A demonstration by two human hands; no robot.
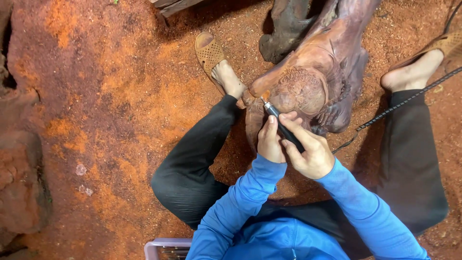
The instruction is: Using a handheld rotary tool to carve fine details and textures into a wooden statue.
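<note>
Your right hand (310,151) is curled tight round a dark rotary tool (284,126), gripping it pen-fashion, with the metal tip pointing toward 11 o'clock and touching the carving (308,77) at its left edge. Your left hand (270,142) sits just beside it at 9 o'clock, fingers folded, thumb pressed against the tool's barrel to steady it; it holds nothing of its own that you can see.

That carving stands on the floor between your feet, at 12 o'clock from your hands, reddish-brown and rounded. As for progress, I judge it well advanced: the domed middle already carries fine, close texture, and the folds at 3 o'clock are cut deep. The patch at the tip looks paler and smoother, so detail seems left to do there, and the lower front is hidden behind your hands. Heavy red sawdust (120,110) covers the floor all round.

A braided cable (399,103) runs from the tool toward 2 o'clock, past your right foot (411,72). Your left foot (226,77) rests touching the carving's base.
</note>
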